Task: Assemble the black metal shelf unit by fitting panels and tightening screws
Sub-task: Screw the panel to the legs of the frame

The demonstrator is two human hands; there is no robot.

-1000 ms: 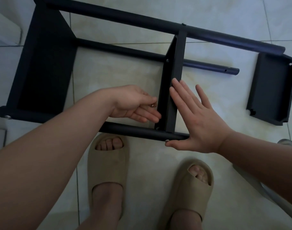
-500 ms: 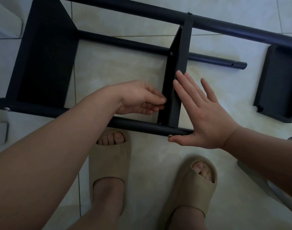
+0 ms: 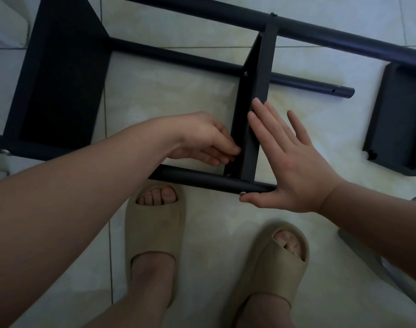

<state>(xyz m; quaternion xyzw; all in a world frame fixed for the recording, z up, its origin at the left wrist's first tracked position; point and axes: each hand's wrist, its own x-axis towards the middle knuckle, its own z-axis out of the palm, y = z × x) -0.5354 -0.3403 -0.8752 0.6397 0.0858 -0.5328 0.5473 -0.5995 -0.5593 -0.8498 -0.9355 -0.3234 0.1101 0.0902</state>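
Note:
The black shelf frame lies on its side on the tiled floor. Its middle panel [image 3: 256,98] stands between the near tube [image 3: 202,178] and the far tube [image 3: 320,36]. My left hand [image 3: 202,138] has its fingertips pinched together against the panel's left face, low down; the small screw seen in them earlier is hidden now. My right hand [image 3: 290,162] lies flat against the panel's right side, fingers straight, thumb under the near tube's end by a screw head [image 3: 243,192]. A large end panel [image 3: 60,79] closes the frame at the left.
A loose black shelf panel [image 3: 401,119] lies on the floor at the right. A third tube [image 3: 308,82] ends free beyond the middle panel. My feet in beige slippers [image 3: 155,223] [image 3: 278,263] stand just below the frame. A grey object [image 3: 368,254] lies at the lower right.
My left hand closed its fingers round the small brass screw and moved right until its fingertips met the panel's inner face. My right hand stayed flat on the panel.

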